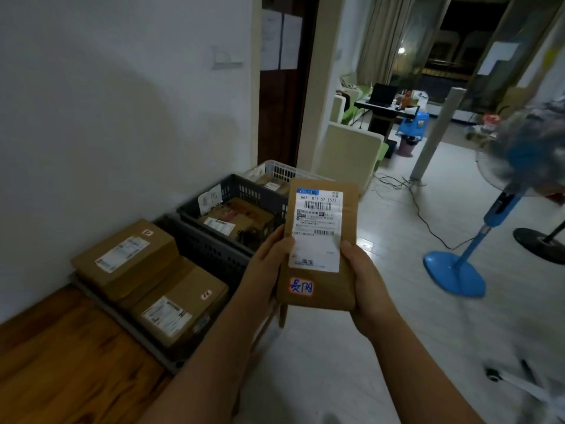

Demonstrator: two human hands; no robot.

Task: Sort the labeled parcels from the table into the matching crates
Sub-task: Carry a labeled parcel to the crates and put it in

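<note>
A flat brown parcel [324, 289] with a white shipping label and a small handwritten sticker is held upright in front of me. My left hand [269, 264] grips its left edge and my right hand [367, 286] grips its right edge. Behind it, along the wall, stand three crates. The nearest crate [128, 325] holds two brown boxes [128, 258]. The middle dark crate [238, 194] carries a handwritten tag and holds several parcels. The far white crate [284, 171] also has parcels in it.
A wooden table edge [61, 362] lies at the lower left. A blue standing fan [477, 249] and a black fan base [541, 243] stand on the tiled floor to the right, with a cable across it. A beige chair [348, 154] is beyond the crates.
</note>
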